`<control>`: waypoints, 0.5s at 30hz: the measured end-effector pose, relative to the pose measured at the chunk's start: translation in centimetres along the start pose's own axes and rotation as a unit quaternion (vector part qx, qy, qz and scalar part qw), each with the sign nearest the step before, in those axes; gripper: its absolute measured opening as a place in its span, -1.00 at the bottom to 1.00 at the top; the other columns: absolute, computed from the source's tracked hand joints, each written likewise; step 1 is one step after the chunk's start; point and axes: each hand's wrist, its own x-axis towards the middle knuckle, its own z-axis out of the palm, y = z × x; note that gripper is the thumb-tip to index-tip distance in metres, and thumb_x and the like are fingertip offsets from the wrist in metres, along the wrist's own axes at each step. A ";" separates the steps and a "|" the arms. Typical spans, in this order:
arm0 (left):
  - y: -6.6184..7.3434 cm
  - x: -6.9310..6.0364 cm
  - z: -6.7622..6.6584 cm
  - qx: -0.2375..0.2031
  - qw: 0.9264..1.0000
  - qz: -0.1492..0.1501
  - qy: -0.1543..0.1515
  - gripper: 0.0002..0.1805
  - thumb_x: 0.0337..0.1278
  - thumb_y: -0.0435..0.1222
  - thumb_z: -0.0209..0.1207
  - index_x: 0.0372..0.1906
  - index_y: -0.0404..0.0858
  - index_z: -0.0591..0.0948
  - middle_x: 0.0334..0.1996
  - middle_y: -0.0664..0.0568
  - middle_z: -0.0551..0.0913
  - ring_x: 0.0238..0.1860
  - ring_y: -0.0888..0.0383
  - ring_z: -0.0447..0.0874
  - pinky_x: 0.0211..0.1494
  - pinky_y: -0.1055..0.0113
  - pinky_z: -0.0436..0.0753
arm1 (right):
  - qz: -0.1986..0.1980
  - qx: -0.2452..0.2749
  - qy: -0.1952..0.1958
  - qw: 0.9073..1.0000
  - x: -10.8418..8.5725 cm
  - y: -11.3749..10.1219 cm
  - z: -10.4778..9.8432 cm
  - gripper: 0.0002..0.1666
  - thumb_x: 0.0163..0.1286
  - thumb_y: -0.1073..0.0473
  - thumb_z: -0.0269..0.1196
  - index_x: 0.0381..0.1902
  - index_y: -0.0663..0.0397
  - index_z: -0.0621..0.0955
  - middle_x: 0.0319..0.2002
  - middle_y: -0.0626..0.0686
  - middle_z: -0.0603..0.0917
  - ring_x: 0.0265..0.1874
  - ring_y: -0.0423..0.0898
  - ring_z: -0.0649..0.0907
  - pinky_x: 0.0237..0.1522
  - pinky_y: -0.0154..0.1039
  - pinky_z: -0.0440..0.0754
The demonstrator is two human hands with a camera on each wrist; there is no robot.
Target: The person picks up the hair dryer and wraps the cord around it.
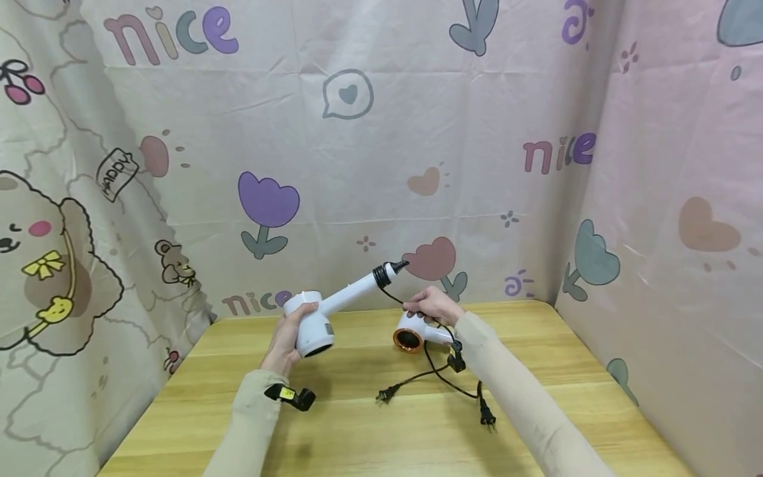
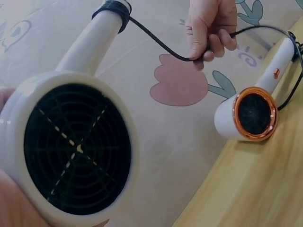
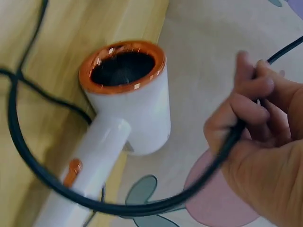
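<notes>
My left hand grips the round body of a white hair dryer, raised above the table with its handle slanting up to the right. Several turns of its black cord are wound round the handle's end. My right hand pinches that cord between thumb and fingers, a short span from the handle. From there the cord loops down in the right wrist view. A second white hair dryer, with an orange ring, lies on the table beneath my right hand; its handle is partly hidden.
The wooden table carries two black plugs, one plug in the middle and another plug nearer the right sleeve. Their cords cross on the wood. Printed cloth hangs behind the table and at both sides.
</notes>
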 end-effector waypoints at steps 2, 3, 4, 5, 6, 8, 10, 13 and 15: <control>0.1 -0.1 -0.1 0.005 1.000 0.000 -0.014 -0.41 0.14 -0.09 0.27 0.19 -0.21 0.33 -0.30 0.09 0.64 -0.31 0.13 0.69 -0.16 0.17 0.71 | -0.005 -0.027 0.052 0.998 0.2 -0.3 -0.1 -0.72 0.36 0.06 0.30 -0.32 0.16 0.77 -0.52 0.07 0.70 -0.77 -0.22 0.26 -0.71 -0.35 0.21; 0.1 -0.1 -0.1 0.008 1.000 0.000 -0.022 -0.41 0.15 -0.09 0.25 0.19 -0.22 0.33 -0.31 0.09 0.65 -0.31 0.12 0.70 -0.16 0.17 0.72 | -0.010 -0.039 0.081 0.996 0.3 -0.5 -0.2 -0.72 0.33 0.03 0.33 -0.37 0.14 0.78 -0.57 0.02 0.68 -0.78 -0.22 0.25 -0.72 -0.35 0.20; 0.1 -0.1 -0.2 0.014 0.999 -0.001 -0.029 -0.42 0.17 -0.09 0.24 0.20 -0.24 0.33 -0.32 0.09 0.65 -0.31 0.12 0.70 -0.17 0.17 0.72 | -0.015 -0.047 0.106 0.993 0.3 -0.7 -0.3 -0.71 0.31 0.01 0.35 -0.42 0.12 0.78 -0.60 0.00 0.66 -0.77 -0.23 0.27 -0.72 -0.36 0.21; 0.0 -0.2 -0.3 0.018 0.999 -0.002 -0.038 -0.42 0.19 -0.09 0.22 0.20 -0.26 0.32 -0.32 0.08 0.66 -0.32 0.11 0.70 -0.17 0.17 0.72 | -0.024 -0.054 0.127 0.990 0.4 -0.9 -0.3 -0.72 0.29 0.02 0.36 -0.44 0.12 0.78 -0.61 -0.03 0.65 -0.76 -0.24 0.30 -0.71 -0.36 0.25; 0.0 -0.3 -0.3 0.019 0.999 -0.006 -0.045 -0.42 0.19 -0.10 0.21 0.20 -0.28 0.32 -0.33 0.08 0.67 -0.32 0.11 0.71 -0.18 0.16 0.73 | -0.033 -0.056 0.143 0.988 0.4 -1.2 -0.3 -0.71 0.28 0.04 0.37 -0.47 0.15 0.76 -0.62 -0.04 0.63 -0.74 -0.22 0.30 -0.68 -0.35 0.25; -0.2 -0.3 -0.4 0.024 0.998 -0.012 -0.064 -0.42 0.22 -0.11 0.18 0.22 -0.30 0.30 -0.33 0.07 0.67 -0.33 0.10 0.72 -0.18 0.16 0.74 | -0.058 -0.070 0.171 0.981 0.4 -1.7 -0.4 -0.75 0.27 0.09 0.37 -0.46 0.17 0.77 -0.59 -0.04 0.65 -0.65 -0.20 0.38 -0.59 -0.36 0.34; -0.4 -0.2 -0.4 0.028 0.997 -0.016 -0.077 -0.42 0.23 -0.12 0.17 0.24 -0.30 0.28 -0.32 0.06 0.67 -0.32 0.10 0.72 -0.18 0.16 0.74 | -0.072 -0.080 0.191 0.976 0.3 -2.2 -0.5 -0.76 0.24 0.09 0.39 -0.45 0.17 0.78 -0.53 -0.02 0.70 -0.54 -0.16 0.50 -0.49 -0.36 0.41; -0.7 -0.1 -0.6 0.047 0.995 -0.014 -0.084 -0.39 0.23 -0.12 0.18 0.26 -0.27 0.25 -0.30 0.06 0.66 -0.31 0.11 0.71 -0.18 0.16 0.74 | -0.079 -0.123 0.225 0.963 0.2 -2.7 -0.8 -0.74 0.18 -0.04 0.44 -0.43 0.03 0.80 -0.44 -0.03 0.76 -0.43 -0.10 0.63 -0.42 -0.34 0.49; -0.8 0.0 -0.5 0.069 0.995 -0.005 -0.077 -0.38 0.20 -0.13 0.21 0.26 -0.26 0.27 -0.30 0.05 0.65 -0.32 0.11 0.70 -0.20 0.16 0.74 | -0.088 -0.160 0.244 0.952 0.0 -3.0 -1.0 -0.70 0.13 -0.14 0.46 -0.42 -0.05 0.81 -0.40 -0.05 0.79 -0.39 -0.08 0.68 -0.40 -0.29 0.55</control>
